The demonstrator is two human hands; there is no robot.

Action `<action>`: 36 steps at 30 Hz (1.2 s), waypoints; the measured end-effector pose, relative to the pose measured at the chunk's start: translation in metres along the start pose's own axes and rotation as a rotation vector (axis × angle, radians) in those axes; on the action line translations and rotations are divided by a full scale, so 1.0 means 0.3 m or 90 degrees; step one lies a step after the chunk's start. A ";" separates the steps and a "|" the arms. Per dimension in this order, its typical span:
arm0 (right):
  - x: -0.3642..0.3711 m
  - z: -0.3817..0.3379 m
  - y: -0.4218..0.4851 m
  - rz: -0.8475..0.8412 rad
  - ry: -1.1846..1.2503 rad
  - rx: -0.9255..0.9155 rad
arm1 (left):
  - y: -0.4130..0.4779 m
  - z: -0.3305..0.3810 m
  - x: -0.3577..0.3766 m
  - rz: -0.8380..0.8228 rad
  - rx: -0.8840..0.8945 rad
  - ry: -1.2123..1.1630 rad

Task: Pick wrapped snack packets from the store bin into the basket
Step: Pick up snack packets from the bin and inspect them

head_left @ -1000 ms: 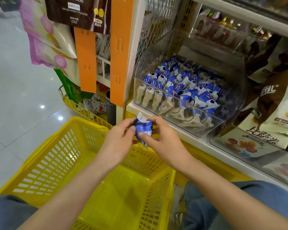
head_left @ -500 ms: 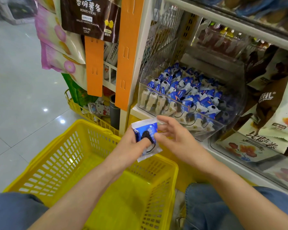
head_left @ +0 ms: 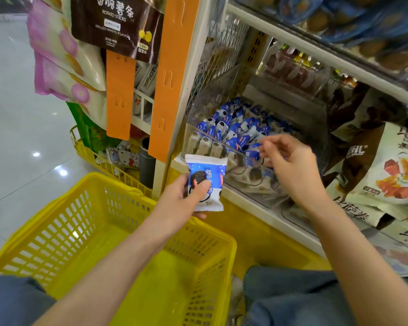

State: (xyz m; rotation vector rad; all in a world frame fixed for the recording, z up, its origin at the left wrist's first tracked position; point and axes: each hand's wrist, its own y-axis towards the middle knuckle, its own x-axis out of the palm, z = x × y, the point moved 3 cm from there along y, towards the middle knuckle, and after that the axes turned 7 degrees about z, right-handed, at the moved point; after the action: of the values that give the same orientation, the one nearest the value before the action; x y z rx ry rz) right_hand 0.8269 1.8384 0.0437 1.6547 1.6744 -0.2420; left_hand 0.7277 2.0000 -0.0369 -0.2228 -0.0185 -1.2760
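Cookie packet (head_left: 206, 182), blue-white: upright, pinched between thumb and fingers of left hand (head_left: 181, 201), above far rim of yellow basket (head_left: 80, 222). Right hand (head_left: 290, 170): apart, to its right, empty, fingers loosely bent, at front wall of clear bin (head_left: 250, 182); packet stock (head_left: 233, 128) just beyond.

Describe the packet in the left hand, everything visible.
The snack packet is a small, glossy blue-and-white plastic wrapper with a dark sandwich cookie printed on the front and crimped white seals top and bottom; it looks sealed. The left hand holds it upright, front to the camera, thumb on the cookie print, fingers behind. It is above the far rim of the yellow basket.
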 end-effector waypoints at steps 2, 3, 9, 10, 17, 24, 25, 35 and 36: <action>-0.019 0.033 0.068 -0.037 -0.155 0.027 | 0.014 0.002 0.004 0.009 0.000 -0.003; -0.014 0.052 0.095 -0.084 -0.219 0.056 | 0.021 0.002 0.006 0.010 -0.002 -0.005; 0.045 0.091 0.159 -0.361 -0.476 0.096 | 0.060 0.005 0.036 0.007 -0.010 -0.037; 0.044 0.094 0.164 -0.395 -0.506 0.097 | 0.064 0.006 0.040 0.004 -0.011 -0.040; 0.027 0.117 0.189 -0.482 -0.520 0.158 | 0.087 0.010 0.056 0.001 -0.011 -0.063; -0.006 0.082 0.181 -0.316 -0.431 0.188 | 0.086 -0.004 0.048 0.021 -0.076 -0.108; -0.020 0.062 0.177 -0.268 -0.438 0.172 | 0.085 -0.007 0.046 0.025 -0.095 -0.118; -0.069 -0.150 -0.023 -0.313 -0.079 0.116 | 0.042 -0.017 0.057 -0.087 -0.211 -0.196; -0.043 -0.139 -0.051 -0.352 -0.072 0.132 | 0.033 -0.015 0.058 -0.130 -0.201 -0.199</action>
State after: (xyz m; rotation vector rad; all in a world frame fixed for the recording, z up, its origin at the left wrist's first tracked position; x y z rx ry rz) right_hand 0.7958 1.8517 0.0751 1.2529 2.0418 -0.7849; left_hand 0.7418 1.9853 -0.0406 -0.7051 -0.1100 -1.4331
